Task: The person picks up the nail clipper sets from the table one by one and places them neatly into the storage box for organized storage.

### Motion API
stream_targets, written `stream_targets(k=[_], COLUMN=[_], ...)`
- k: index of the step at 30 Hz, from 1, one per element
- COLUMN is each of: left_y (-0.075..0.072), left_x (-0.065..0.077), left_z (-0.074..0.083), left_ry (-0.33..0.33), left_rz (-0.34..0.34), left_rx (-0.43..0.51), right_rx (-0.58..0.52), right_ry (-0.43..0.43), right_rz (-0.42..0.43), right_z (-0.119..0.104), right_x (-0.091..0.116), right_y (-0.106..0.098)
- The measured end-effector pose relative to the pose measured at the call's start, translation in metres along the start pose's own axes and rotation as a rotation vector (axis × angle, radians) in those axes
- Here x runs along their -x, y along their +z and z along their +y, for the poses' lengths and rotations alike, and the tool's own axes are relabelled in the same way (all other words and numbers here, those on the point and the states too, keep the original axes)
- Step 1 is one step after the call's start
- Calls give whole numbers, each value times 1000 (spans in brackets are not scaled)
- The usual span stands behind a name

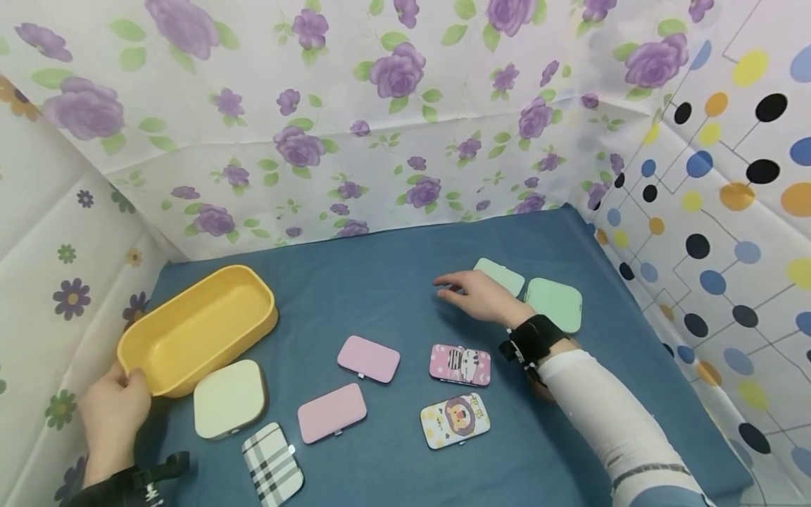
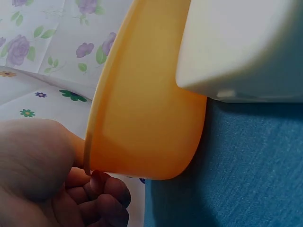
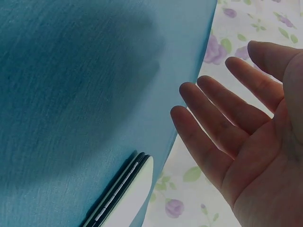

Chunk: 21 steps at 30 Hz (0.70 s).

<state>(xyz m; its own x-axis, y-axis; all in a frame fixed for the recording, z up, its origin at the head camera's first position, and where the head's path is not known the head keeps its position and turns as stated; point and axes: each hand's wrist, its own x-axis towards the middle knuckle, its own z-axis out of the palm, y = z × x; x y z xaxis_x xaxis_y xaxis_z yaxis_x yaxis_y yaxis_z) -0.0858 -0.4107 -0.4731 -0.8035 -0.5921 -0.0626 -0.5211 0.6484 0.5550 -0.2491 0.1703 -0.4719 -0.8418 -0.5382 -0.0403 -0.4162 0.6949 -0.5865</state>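
Observation:
My left hand pinches the near left end of a yellow plastic tray, thumb over the rim and fingers curled below, as the left wrist view also shows. A cream square case lies against the tray's near side. Above the cloth on the right is my right hand, its fingers extended and holding nothing. Beside it lie a mint rectangular case and a mint square case. In the right wrist view, the palm faces the camera, with a pale case's hinged edge below left.
Two pink cases lie mid-table, with a plaid case nearer me. Right of them are a pink cartoon case and a lion-print case. The blue cloth meets patterned sheets at the back and sides.

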Motion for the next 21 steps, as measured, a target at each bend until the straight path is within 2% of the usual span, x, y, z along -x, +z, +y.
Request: stream_targets(k=[14, 21], left_y=[2, 14], left_x=[-5, -9], left_z=[13, 26], left_ry=[7, 103], left_rz=[-146, -154], left_rx=[76, 21], right_rx=[-17, -12], right_ry=[-26, -39], right_rz=[-20, -16], right_z=[2, 3], right_x=[0, 0], right_y=[7, 10])
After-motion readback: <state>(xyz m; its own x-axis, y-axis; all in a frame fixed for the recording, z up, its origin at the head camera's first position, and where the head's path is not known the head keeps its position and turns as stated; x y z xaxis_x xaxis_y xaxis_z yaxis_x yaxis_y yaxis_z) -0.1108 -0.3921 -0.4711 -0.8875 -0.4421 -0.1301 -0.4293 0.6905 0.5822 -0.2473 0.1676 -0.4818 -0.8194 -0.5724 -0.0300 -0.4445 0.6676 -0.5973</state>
